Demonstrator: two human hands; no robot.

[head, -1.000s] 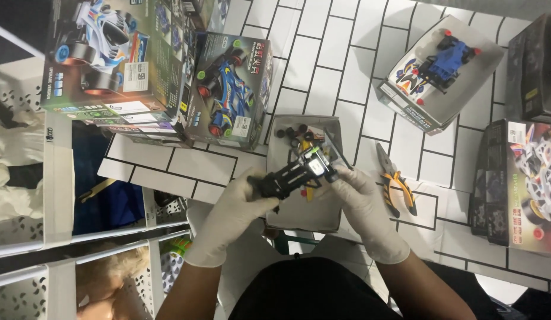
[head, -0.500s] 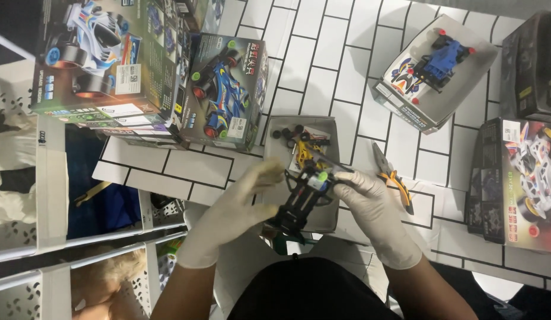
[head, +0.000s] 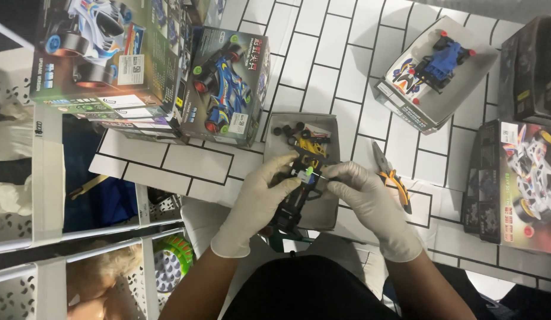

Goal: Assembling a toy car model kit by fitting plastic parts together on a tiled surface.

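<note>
Head view. Both gloved hands grip a black toy-car chassis [head: 296,198] above the grey parts tray [head: 334,127] near the bench's near edge. The left hand [head: 260,198] is wrapped around the chassis side; the right hand [head: 361,192] has its fingertips pinched on a small green part [head: 310,171] at the chassis's far end. Loose black wheels [head: 290,129] and yellow pieces [head: 312,146] lie in the tray; pliers [head: 391,181] rest just right of it. Boxed model cars [head: 225,83] stand along the far edge. Seating the part likely calls for a steady chassis, square alignment and light pressure over the tray.
</note>
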